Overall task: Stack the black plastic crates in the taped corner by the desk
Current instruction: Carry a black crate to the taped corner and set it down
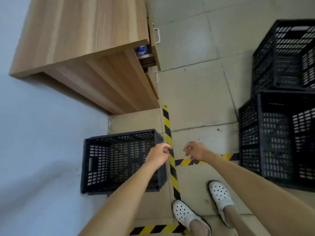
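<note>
One black plastic crate [109, 160] sits on the floor against the pale wall, inside the yellow-and-black floor tape [168, 138], just below the wooden desk [81, 31]. My left hand [159, 155] hovers over that crate's right rim with fingers loosely curled and nothing in it. Just right of the tape line, my right hand [194, 151] also hangs empty with curled fingers. Two more black crates stand at the right, the nearer crate [276, 138] and the farther crate [286, 53].
The desk has a partly open drawer [150, 57] with a small blue-and-white item inside. My feet in white perforated shoes [185, 215] stand on the tiled floor beside the tape. Another tape strip [153, 229] runs along the bottom.
</note>
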`<state>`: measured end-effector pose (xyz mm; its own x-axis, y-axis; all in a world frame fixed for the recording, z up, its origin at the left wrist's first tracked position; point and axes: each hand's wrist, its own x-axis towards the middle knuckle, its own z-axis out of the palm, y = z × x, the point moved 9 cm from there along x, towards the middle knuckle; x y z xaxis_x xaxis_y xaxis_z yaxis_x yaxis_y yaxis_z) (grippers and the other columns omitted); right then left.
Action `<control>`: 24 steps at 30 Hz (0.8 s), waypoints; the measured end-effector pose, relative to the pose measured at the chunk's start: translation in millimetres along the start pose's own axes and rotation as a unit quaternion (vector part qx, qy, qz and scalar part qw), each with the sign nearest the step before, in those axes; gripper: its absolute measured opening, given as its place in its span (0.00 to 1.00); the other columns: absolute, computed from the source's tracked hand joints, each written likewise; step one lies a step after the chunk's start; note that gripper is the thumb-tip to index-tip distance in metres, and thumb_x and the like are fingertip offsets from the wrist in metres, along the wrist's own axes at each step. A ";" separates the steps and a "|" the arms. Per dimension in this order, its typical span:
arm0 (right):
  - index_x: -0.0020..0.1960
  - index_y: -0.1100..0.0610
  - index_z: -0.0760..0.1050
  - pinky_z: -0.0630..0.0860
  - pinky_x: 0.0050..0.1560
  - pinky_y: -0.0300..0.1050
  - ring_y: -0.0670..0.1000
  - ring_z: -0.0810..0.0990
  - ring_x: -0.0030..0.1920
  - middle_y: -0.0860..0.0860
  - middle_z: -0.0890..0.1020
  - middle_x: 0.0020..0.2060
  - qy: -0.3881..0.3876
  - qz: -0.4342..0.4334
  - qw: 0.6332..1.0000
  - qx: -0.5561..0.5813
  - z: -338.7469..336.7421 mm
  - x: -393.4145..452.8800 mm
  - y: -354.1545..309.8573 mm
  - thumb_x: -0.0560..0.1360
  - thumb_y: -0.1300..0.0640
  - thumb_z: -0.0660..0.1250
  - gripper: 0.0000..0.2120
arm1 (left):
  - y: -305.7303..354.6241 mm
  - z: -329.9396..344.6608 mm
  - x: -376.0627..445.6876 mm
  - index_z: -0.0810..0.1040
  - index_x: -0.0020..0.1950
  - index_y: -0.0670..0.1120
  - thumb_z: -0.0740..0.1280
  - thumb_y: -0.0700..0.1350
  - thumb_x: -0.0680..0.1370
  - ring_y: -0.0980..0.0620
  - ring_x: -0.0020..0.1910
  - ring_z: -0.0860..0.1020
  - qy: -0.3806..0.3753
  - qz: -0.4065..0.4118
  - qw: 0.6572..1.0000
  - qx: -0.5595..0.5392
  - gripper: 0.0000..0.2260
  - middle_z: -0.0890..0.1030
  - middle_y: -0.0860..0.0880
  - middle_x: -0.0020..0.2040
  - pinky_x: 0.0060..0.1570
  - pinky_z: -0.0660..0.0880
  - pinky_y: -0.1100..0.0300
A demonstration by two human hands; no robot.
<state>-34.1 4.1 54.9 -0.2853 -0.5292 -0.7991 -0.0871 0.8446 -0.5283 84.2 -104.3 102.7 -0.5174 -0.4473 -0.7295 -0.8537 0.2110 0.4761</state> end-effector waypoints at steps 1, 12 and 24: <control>0.49 0.58 0.75 0.71 0.30 0.38 0.50 0.74 0.35 0.54 0.79 0.43 0.014 0.011 1.000 0.024 -17.9 -5.1 16.8 0.78 0.61 0.61 0.04 | 17.6 11.7 0.1 0.78 0.61 0.52 0.65 0.41 0.78 0.52 0.56 0.80 -0.016 0.009 1.000 0.013 0.14 0.82 0.50 0.56 0.56 0.75 0.58; 0.40 0.54 0.75 0.72 0.42 0.43 0.56 0.81 0.41 0.49 0.80 0.33 0.034 0.098 0.991 0.081 -144.1 -90.5 247.5 0.76 0.60 0.60 0.09 | 170.3 163.9 -1.4 0.78 0.59 0.53 0.59 0.41 0.76 0.49 0.57 0.79 -0.087 0.015 0.985 0.150 0.15 0.81 0.49 0.57 0.59 0.77 0.52; 0.46 0.51 0.75 0.78 0.52 0.49 0.55 0.81 0.47 0.50 0.81 0.43 0.130 0.098 0.982 0.096 -371.5 -226.5 346.8 0.79 0.57 0.58 0.08 | 432.6 291.4 -35.4 0.79 0.57 0.49 0.65 0.41 0.77 0.49 0.53 0.80 -0.127 0.108 0.976 0.140 0.11 0.82 0.48 0.51 0.57 0.75 0.53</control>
<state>-354.2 447.1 159.3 -0.5153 -0.2983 -0.8034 0.1688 0.8838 -0.4364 -284.0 256.1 191.4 -0.6542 -0.1433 -0.7426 -0.6875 0.5218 0.5050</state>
